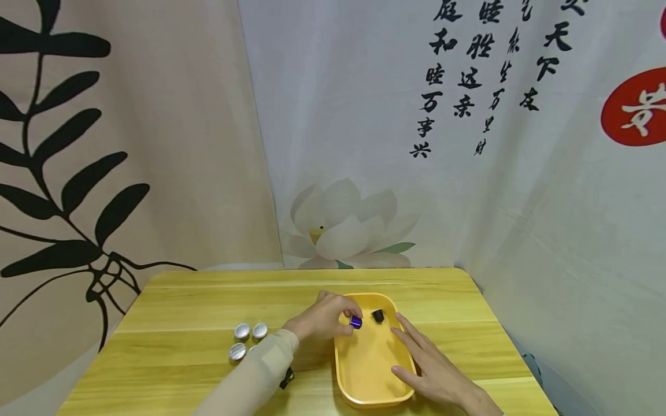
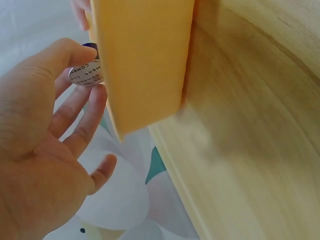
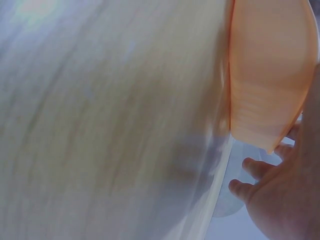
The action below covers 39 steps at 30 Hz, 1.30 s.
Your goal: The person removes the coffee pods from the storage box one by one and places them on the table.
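Note:
My left hand [image 1: 328,315] pinches a small shiny purple cylinder [image 1: 356,322] between thumb and fingers, over the far left part of a yellow tray [image 1: 340,370]. In the left wrist view the cylinder's round end [image 2: 86,74] is pale with printed lettering, and the other fingers spread apart. My right hand [image 1: 429,367] lies along the tray's right rim, its fingers fairly straight and touching the edge. Inside the tray, near the far end, sits a small black object [image 1: 377,316] whose kind is unclear. The right wrist view shows the tray's orange-looking outer wall [image 3: 270,70] beside the fingers.
Several round silver-topped pieces [image 1: 241,331] stand on the wooden table [image 1: 171,323] left of the left forearm, one partly covered by it. A small black item [image 1: 287,378] lies near that sleeve. Behind the table hangs a printed curtain [image 1: 354,144].

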Motion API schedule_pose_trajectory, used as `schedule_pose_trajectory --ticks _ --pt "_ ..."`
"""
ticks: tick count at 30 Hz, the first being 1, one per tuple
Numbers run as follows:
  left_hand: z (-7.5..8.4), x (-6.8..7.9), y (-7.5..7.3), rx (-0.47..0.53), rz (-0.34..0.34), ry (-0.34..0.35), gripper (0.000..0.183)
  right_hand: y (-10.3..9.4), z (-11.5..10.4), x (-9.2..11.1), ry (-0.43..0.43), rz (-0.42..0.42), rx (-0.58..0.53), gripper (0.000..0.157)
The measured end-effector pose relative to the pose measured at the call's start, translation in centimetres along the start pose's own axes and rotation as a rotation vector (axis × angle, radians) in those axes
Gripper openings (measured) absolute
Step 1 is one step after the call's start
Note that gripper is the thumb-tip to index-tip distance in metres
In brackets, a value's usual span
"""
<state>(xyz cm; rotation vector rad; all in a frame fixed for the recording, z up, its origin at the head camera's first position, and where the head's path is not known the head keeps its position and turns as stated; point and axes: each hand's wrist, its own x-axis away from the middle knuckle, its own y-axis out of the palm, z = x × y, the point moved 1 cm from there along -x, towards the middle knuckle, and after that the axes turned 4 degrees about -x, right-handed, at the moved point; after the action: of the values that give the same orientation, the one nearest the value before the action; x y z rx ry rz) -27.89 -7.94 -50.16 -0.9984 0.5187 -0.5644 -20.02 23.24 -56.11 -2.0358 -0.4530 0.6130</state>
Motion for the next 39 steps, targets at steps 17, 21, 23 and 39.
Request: schedule_pose_trajectory --ticks 17,21,23,39 --pt "0.8 1.4 -2.4 0.138 0.034 0.101 0.03 0.0 -0.1 0.0 0.0 0.001 0.006 0.071" --pt "1.1 2.2 -3.1 0.142 0.036 0.12 0.03 0.0 -0.1 0.0 0.004 -0.004 -0.002 0.071" --pt "1.3 2.5 -3.5 0.143 0.039 0.124 0.031 0.0 -0.1 0.0 0.008 -0.009 -0.006 0.072" --pt "0.5 5.7 -5.3 0.179 0.083 0.066 0.028 -0.1 -0.1 0.1 0.012 -0.009 -0.021 0.071"
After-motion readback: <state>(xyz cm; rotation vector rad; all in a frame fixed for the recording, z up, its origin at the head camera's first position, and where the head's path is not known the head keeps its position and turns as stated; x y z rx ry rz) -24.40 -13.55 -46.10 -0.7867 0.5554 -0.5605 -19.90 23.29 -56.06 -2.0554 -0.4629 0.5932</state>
